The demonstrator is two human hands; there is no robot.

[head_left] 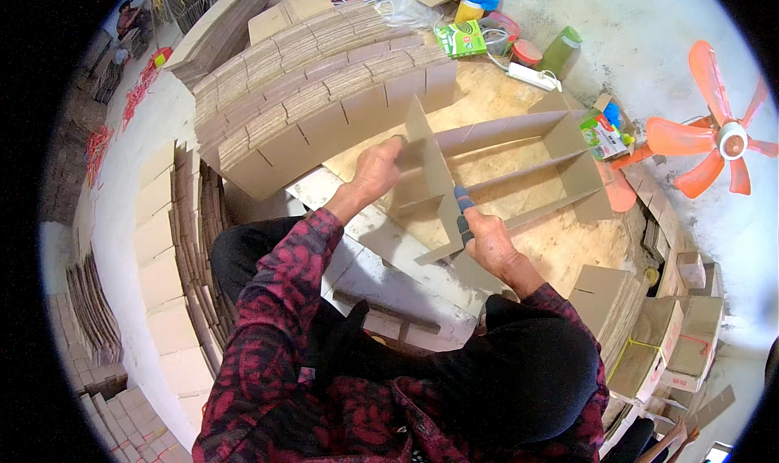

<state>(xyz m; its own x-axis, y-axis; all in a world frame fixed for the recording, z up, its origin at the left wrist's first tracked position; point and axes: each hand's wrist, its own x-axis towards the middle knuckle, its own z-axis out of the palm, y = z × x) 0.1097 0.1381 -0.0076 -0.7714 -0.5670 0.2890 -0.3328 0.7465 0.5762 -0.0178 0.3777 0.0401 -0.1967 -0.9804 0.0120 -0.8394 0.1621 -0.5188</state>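
Observation:
A slotted cardboard divider [519, 179] stands on the wooden board in front of me, its crossing strips forming open cells. My left hand [378, 169] is closed at the left side of the divider, fingers against a cardboard strip; the fingertips are partly hidden. My right hand [490, 240] grips the near part of the upright cross strip [434, 159], with dark blue-grey coverings on its fingers. Close beyond my left hand lies a long row of stacked slotted cardboard strips [341, 114].
An orange fan [714, 130] stands at the right. A white power strip [533, 77], green box [461, 39] and jars sit at the back. More cardboard strips [604, 301] and open cartons [649, 349] are near right. Another person's hands [673, 440] show at lower right.

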